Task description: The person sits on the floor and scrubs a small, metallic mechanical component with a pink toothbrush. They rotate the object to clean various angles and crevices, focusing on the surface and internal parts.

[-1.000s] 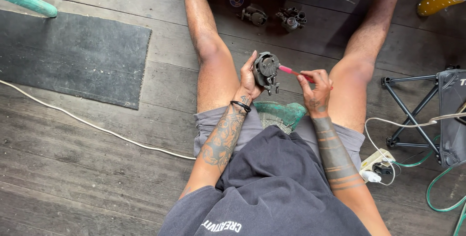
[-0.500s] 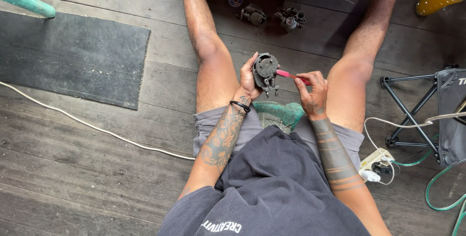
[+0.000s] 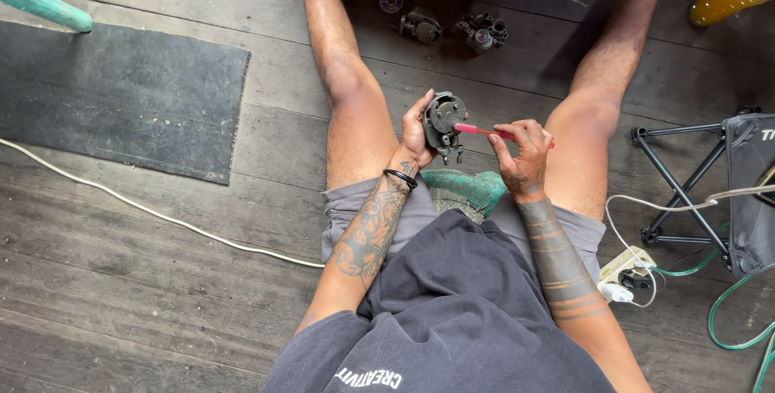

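the small grey carburetor-like engine part (image 3: 443, 122) sits upright in the air between the person's spread legs, above the wooden floor (image 3: 161, 280). the left hand (image 3: 418, 133) has its fingers wrapped shut around the part's left and rear side, thumb on the near edge, its round face turned toward the right hand. the right hand (image 3: 521, 151) pinches a thin pink-handled tool (image 3: 484, 130), perhaps a small brush or pick, between thumb and fingertips; the other fingers are curled in. the tool's long axis runs nearly level, from the right fingers leftward, and its tip touches the part's face just right of the left fingers. so the part lies directly left of the right fingers, and the left hand is the one on it.

just below both hands, a teal-green object (image 3: 464, 191) rests in the lap. beyond the fingers, farther up the floor, lie more dark engine pieces (image 3: 452, 28). a black mat (image 3: 121, 94) lies well to the left, a white cable (image 3: 145, 211) crossing the boards below it, and a folding stand (image 3: 686, 183) with a power strip (image 3: 626, 268) is to the right.
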